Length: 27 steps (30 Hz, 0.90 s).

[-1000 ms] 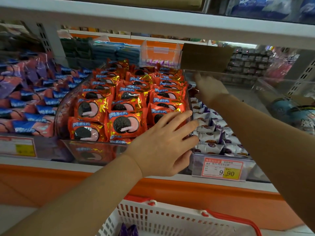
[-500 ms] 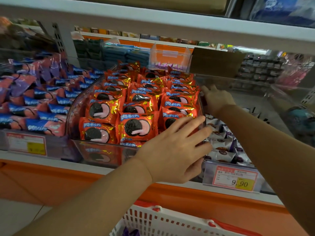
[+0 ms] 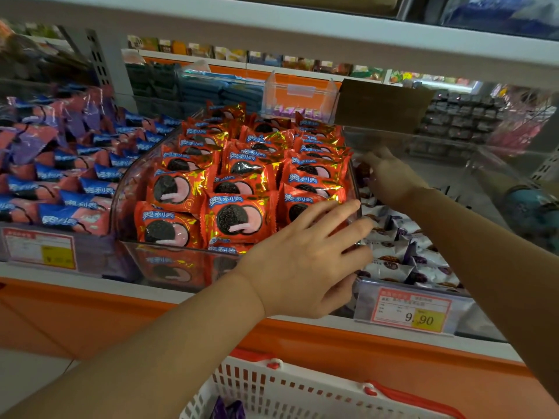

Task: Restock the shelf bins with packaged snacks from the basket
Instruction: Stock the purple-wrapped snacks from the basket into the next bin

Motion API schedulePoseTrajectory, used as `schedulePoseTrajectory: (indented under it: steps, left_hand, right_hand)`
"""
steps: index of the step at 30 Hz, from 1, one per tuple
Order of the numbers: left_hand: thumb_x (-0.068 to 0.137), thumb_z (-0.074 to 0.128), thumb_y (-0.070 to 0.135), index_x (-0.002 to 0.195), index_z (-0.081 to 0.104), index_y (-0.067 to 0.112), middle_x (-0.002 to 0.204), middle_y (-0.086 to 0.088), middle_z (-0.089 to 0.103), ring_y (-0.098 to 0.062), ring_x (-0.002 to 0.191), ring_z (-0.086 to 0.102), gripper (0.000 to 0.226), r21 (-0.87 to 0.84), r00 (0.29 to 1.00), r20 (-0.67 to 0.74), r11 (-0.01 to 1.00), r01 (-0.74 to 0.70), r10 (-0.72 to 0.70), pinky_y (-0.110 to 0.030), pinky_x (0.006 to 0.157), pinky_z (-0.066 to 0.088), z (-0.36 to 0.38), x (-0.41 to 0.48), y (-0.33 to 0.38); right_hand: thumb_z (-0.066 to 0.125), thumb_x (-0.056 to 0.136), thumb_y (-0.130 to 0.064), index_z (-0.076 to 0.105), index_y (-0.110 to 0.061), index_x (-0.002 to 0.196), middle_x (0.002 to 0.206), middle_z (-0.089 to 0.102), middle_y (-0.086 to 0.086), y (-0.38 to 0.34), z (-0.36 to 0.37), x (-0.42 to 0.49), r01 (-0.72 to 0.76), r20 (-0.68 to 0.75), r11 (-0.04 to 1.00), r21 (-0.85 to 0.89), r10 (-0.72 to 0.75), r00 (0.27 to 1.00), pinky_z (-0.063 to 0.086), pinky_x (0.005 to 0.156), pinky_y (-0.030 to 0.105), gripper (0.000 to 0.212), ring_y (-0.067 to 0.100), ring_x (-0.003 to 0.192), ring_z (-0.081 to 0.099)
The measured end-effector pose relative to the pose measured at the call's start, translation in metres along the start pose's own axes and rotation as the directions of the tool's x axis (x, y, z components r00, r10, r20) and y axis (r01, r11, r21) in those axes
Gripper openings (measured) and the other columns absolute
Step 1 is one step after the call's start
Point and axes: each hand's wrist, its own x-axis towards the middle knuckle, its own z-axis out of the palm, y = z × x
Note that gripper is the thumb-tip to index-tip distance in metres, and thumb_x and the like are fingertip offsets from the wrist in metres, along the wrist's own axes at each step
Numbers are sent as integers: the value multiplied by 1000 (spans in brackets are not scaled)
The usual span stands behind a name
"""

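My left hand (image 3: 305, 261) lies with fingers straight and spread against the right front corner of the clear plastic bin (image 3: 169, 269) that holds the red foil cookie packs (image 3: 236, 219). It holds nothing. My right hand (image 3: 390, 176) is reached deep toward the back of the neighbouring clear bin (image 3: 472, 316), above its white and purple snack packets (image 3: 402, 252). Whether those fingers grip 1 packet or only push at the pile, I cannot tell.

That right bin runs long from front to back, away from me. Its packets are heaped at the front and left, and the floor looks bare toward the back right. The stock I must bring is the purple packets (image 3: 228, 408) in the white plastic basket with red handles (image 3: 272, 385), straight below both hands, on my side of the orange shelf front (image 3: 90, 322). Of the 2 hands the left is nearer the basket, so I judge it the one to drop for the next packet.

The upper shelf board (image 3: 272, 22) hangs low, leaving little room to lift. A price label (image 3: 411, 313) fronts the right bin.
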Motion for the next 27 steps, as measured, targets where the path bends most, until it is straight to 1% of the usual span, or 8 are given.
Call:
schedulePoseTrajectory:
  steps: [6, 9, 14, 17, 19, 21, 23, 27]
  left_hand:
    - [86, 46, 25, 98, 67, 9, 123, -16, 59, -36, 125, 40, 29, 31, 1000, 24, 999, 12, -13, -45, 107, 25, 0, 0, 1]
    - [86, 45, 25, 99, 67, 8, 123, -17, 59, -38, 124, 43, 31, 51, 999, 45, 999, 17, -19, -45, 106, 27, -2, 0, 2]
    - [87, 45, 25, 100, 67, 8, 123, -18, 59, -39, 124, 47, 31, 70, 997, 68, 997, 36, -40, -45, 106, 28, -3, 0, 4]
    - [87, 43, 26, 101, 68, 7, 125, -18, 59, -39, 125, 46, 34, 81, 995, 85, 996, 35, -41, -44, 108, 27, -5, 0, 5]
    - [88, 42, 24, 102, 68, 5, 126, -19, 59, -39, 126, 47, 35, 82, 995, 88, 996, 33, -40, -43, 110, 26, -5, 0, 6]
    - [89, 41, 23, 103, 68, 4, 128, -19, 58, -39, 127, 46, 35, 74, 996, 84, 997, 38, -44, -41, 112, 24, -5, -1, 7]
    - [90, 40, 22, 104, 68, 5, 131, -19, 56, -38, 130, 43, 36, 67, 994, 79, 996, 64, -69, -41, 113, 24, -4, -2, 9]
    - [88, 41, 12, 103, 68, 5, 134, -21, 52, -37, 134, 36, 32, 51, 990, 25, 990, 135, -136, -50, 115, 21, -3, -7, 30]
  right_hand:
    - [51, 90, 1, 31, -12, 144, 147, 29, 12, -9, -8, -22, 0, -17, 1000, -7, 0, 1000, 42, 96, 43, 59, 36, 122, 47]
    - [49, 93, -2, 38, -10, 138, 139, 39, 14, -18, -15, -41, 1, -80, 1000, 28, 1, 997, 43, 92, 42, 47, 35, 118, 49]
    - [48, 98, -14, 50, -9, 128, 126, 59, 13, -28, -33, -98, 92, -198, 970, 227, -46, 979, 46, 93, 42, 31, 29, 112, 58]
    - [39, 100, -31, 50, -19, 130, 122, 62, 3, -34, -43, -147, 108, -171, 964, 241, -68, 983, 50, 88, 34, 35, 17, 106, 62]
    - [30, 97, -41, 46, -23, 134, 126, 58, -1, -36, -46, -178, 99, -118, 970, 224, -74, 990, 45, 83, 23, 44, 12, 106, 60]
    - [21, 93, -46, 41, -25, 137, 131, 51, -4, -34, -44, -202, 101, -40, 979, 176, -95, 995, 43, 81, 22, 53, 11, 107, 57]
    - [21, 97, -44, 40, -23, 138, 134, 48, -3, -27, -36, -220, 135, -13, 983, 128, -135, 991, 46, 88, 27, 51, 15, 110, 55]
    - [32, 99, -30, 43, -11, 137, 134, 51, 7, -10, -18, -244, 211, -168, 977, -22, -212, 963, 36, 107, 33, 44, 18, 124, 43]
